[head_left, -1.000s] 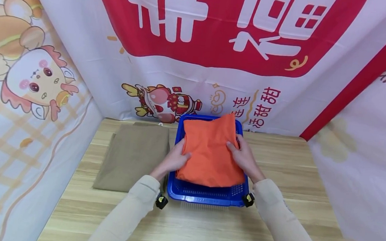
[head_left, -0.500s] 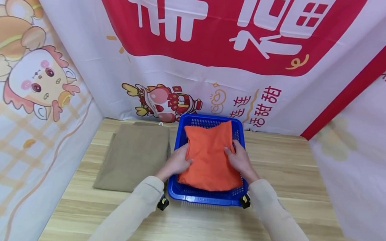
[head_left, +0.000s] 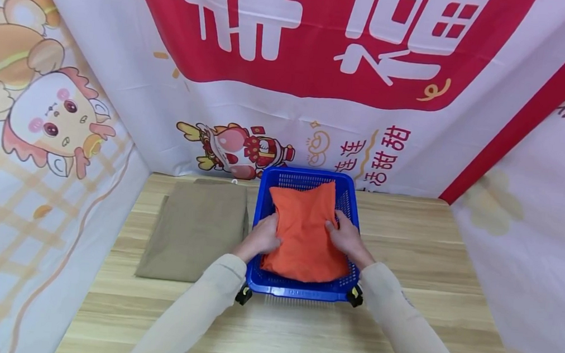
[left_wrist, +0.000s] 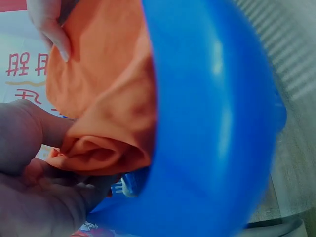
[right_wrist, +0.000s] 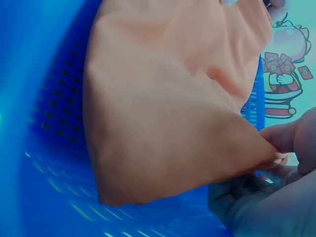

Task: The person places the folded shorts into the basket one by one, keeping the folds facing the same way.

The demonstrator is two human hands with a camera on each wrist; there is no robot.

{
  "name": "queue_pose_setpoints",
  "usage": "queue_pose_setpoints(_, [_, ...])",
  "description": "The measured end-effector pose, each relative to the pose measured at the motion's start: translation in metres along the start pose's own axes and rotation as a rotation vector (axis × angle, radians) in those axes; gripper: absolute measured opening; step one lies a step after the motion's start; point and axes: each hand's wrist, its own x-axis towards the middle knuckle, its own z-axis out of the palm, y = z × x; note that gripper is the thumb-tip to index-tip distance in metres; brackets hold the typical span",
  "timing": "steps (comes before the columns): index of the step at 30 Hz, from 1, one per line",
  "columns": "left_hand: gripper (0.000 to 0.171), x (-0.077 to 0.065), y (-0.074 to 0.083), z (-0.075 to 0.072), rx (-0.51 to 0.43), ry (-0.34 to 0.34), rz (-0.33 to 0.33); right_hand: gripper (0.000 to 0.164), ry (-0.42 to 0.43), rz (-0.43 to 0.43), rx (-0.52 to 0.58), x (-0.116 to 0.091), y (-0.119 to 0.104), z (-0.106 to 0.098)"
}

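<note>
A folded orange cloth [head_left: 305,234], perhaps a garment, lies inside the blue plastic basket [head_left: 297,293]. My left hand [head_left: 265,235] grips its left edge, thumb on top and fingers beneath; the left wrist view shows the rolled fold of the orange cloth [left_wrist: 111,113] between them. On the opposite side my right hand [head_left: 345,235] pinches the right edge. Close up in the right wrist view, thumb and fingers of the right hand [right_wrist: 276,187] hold a corner of the cloth [right_wrist: 173,123], beside the perforated basket wall [right_wrist: 59,98].
A folded olive-brown cloth [head_left: 197,230] lies flat on the wooden table [head_left: 408,243], left of the basket. Printed white and red fabric [head_left: 298,110] hangs behind the table and along both sides.
Both hands have moved slightly closer together, lowering the orange cloth toward the near side and deeper into the basket. More of the basket's far end shows now. The olive-brown cloth has stayed put.
</note>
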Motion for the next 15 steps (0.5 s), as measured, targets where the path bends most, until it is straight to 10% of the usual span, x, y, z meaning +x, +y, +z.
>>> queue_pose_setpoints(15, [0.083,0.0014,0.006,-0.0004,-0.004,-0.062,-0.128,0.055,-0.121,0.077,-0.005,-0.0031,-0.0001,-0.0025])
